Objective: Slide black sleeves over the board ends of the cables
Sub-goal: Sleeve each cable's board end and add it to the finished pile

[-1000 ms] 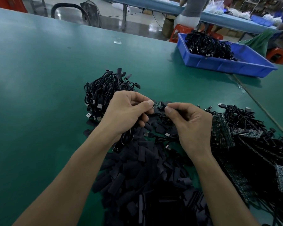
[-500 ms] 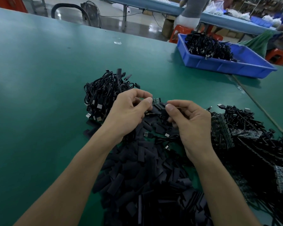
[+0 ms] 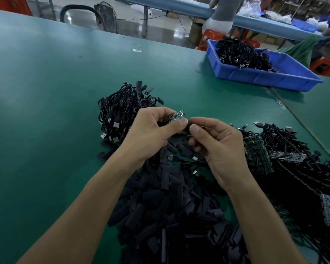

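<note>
My left hand [image 3: 151,132] pinches a small circuit board [image 3: 177,115] at a cable's end, its pin row poking out past my fingers. Close to its right, my right hand [image 3: 215,145] has thumb and fingers curled on something dark, likely a black sleeve; it is mostly hidden. Below both hands lies a big heap of flat black sleeves [image 3: 171,212]. A bundle of black USB cables [image 3: 122,109] sits just beyond my left hand. To the right spreads a tangle of cables with bare boards [image 3: 286,162].
A blue bin [image 3: 259,75] holding more black cables stands at the far right of the green table [image 3: 46,92]. A seam line [image 3: 301,121] runs diagonally on the right. A person [image 3: 225,14] sits at another bench behind, near orange stools.
My left hand has lifted and turned, so the board's pin end now shows above my fingers. My right hand has drawn closer to it, thumb tips nearly meeting.
</note>
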